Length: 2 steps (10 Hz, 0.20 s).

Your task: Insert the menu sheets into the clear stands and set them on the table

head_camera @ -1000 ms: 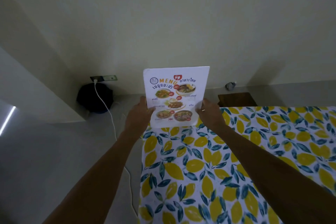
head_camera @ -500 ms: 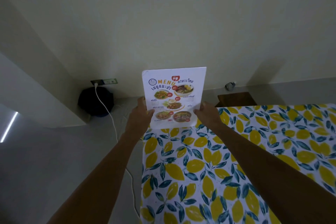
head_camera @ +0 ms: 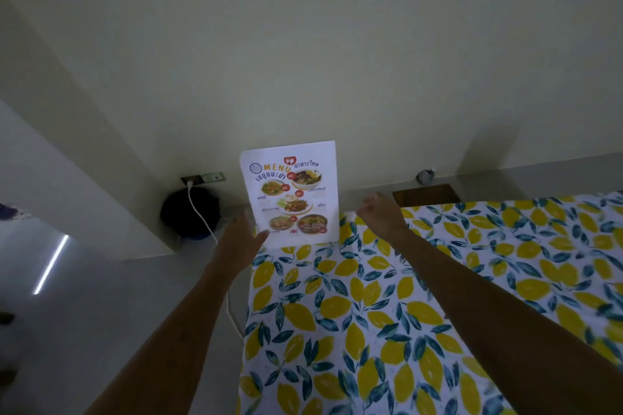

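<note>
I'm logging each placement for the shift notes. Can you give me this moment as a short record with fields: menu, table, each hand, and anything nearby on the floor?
menu: printed menu sheet stands upright at the far left corner of the table; the clear stand itself is too hard to make out
table: covered by a lemon-print cloth
left hand: left hand open, thumb near the sheet's lower left edge; contact unclear
right hand: right hand open, clear of the sheet
floor: black round object with white cable plugged into a wall socket
</note>
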Tool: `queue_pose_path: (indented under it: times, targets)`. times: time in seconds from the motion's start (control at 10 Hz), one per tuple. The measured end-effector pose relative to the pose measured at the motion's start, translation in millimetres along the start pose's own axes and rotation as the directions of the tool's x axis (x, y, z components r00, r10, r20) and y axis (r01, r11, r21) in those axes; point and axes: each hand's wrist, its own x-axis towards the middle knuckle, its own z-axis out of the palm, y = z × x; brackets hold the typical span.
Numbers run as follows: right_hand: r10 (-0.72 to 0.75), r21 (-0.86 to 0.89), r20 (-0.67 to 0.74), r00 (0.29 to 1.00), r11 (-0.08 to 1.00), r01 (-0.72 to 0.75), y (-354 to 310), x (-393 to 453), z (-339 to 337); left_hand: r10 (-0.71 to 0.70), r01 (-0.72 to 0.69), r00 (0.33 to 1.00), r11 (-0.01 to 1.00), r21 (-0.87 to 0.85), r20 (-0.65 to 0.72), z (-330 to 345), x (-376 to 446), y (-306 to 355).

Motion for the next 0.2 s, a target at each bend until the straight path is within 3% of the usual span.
queue_pose_path:
  times: [0.2]
  targets:
    - [-0.192, -0.053, 0.013, 0.981, 0.980, 0.193, 7, -38, -86, 0.090, -0.094, 0.985, 0.995, -0.025, -0.146, 4, -63, 82]
